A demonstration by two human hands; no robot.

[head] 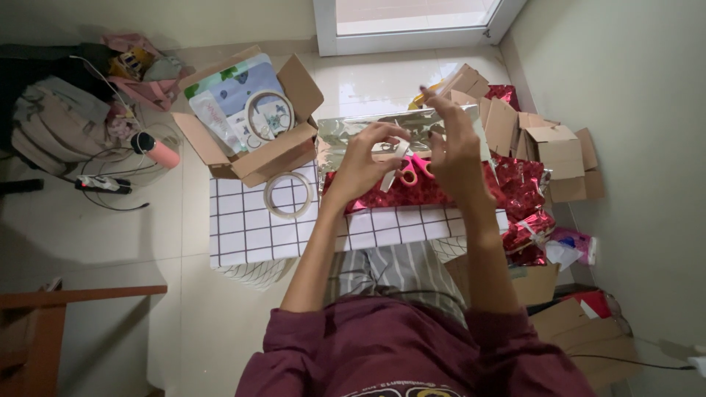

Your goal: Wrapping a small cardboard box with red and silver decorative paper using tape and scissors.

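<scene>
My left hand (362, 165) is raised over the low table and pinches a pale strip of tape (391, 174) that hangs down from its fingertips. My right hand (454, 151) hovers just to the right of it with its fingers spread and pointing up, and I see nothing in it. Under both hands lies a box wrapped in shiny red paper (412, 195) with pink-handled scissors (413, 169) on top. Silver foil paper (346, 132) lies behind it. A roll of tape (288, 195) rests on the grid-patterned table top (250, 228), left of my left hand.
An open cardboard box (250, 117) with papers and a tape roll stands at the back left. Flattened cardboard boxes (544, 147) and crumpled red foil (526, 213) pile up on the right by the wall. Bags, cables and a pink bottle (156, 149) lie on the floor at left.
</scene>
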